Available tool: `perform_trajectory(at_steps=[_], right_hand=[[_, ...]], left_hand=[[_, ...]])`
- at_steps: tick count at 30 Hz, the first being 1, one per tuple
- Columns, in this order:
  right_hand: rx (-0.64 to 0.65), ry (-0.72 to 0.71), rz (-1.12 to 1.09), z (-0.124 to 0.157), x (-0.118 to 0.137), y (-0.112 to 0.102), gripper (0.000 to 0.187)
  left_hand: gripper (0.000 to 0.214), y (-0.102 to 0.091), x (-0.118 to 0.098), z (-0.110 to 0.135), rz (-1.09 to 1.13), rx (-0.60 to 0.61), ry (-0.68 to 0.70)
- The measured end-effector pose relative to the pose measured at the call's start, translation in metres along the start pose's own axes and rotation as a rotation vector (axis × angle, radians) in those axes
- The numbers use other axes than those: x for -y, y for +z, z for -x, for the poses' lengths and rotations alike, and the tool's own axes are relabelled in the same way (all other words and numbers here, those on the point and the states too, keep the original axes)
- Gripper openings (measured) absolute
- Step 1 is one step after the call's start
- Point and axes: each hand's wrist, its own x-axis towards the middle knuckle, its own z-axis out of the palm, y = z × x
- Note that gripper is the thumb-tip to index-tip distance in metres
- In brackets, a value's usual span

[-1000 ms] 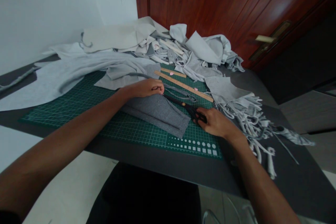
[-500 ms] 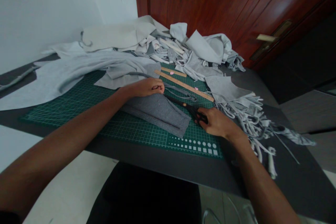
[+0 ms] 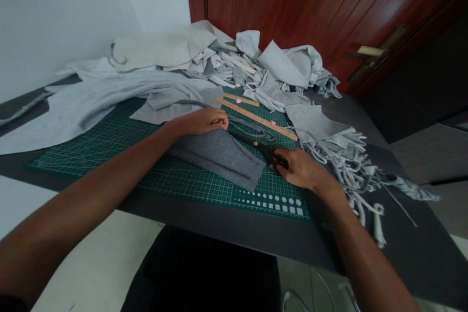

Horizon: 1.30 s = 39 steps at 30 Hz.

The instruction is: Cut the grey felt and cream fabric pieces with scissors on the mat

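My right hand [image 3: 302, 169] grips the black handles of a pair of scissors [image 3: 268, 153], whose blades reach up and left toward my left hand. My left hand [image 3: 201, 122] lies curled at the top edge of a dark grey fabric piece [image 3: 219, 161]; whether its fingers pinch anything is hidden. That fabric lies flat on a green cutting mat [image 3: 183, 180]. A thin grey fabric strip [image 3: 252, 129] runs beside the blades.
Two wooden rulers [image 3: 256, 118] lie on the mat's far side. Pale grey fabric offcuts [image 3: 281, 70] are heaped at the back, with tangled strips [image 3: 340, 165] to the right. A dark table edge [image 3: 234, 234] runs in front; a wooden door [image 3: 278, 0] stands behind.
The head view has shifted very slightly. Both hands and the scissors stay almost in the same place.
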Motion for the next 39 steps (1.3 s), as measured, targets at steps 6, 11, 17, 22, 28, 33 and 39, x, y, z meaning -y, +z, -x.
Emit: perform_trajectory(at_steps=[6,11,17,22,28,33,39], right_hand=[[0.029,0.012,-0.019,0.002,0.001,-0.002,0.012],[0.043,0.035,-0.017,0.003,0.001,-0.003,0.009],[0.021,0.085,-0.001,0.003,0.005,-0.003,0.014],[0.008,0.130,0.032,0.003,0.007,-0.002,0.015],[0.012,0.148,0.040,0.003,0.010,-0.004,0.016],[0.021,0.173,0.055,0.003,0.016,-0.005,0.016],[-0.006,0.189,0.099,0.003,0.019,-0.003,0.021]], left_hand=[[0.022,0.000,0.002,0.000,-0.022,-0.006,-0.009],[0.020,0.000,0.001,0.001,-0.038,-0.016,-0.030],[0.018,-0.001,-0.001,0.001,-0.069,-0.055,-0.082],[0.018,-0.001,-0.005,0.000,-0.105,-0.094,-0.137],[0.019,0.002,-0.005,-0.001,-0.123,-0.153,-0.212],[0.018,0.006,-0.003,-0.002,-0.090,-0.244,-0.238],[0.018,0.011,-0.004,-0.003,-0.051,-0.226,-0.219]])
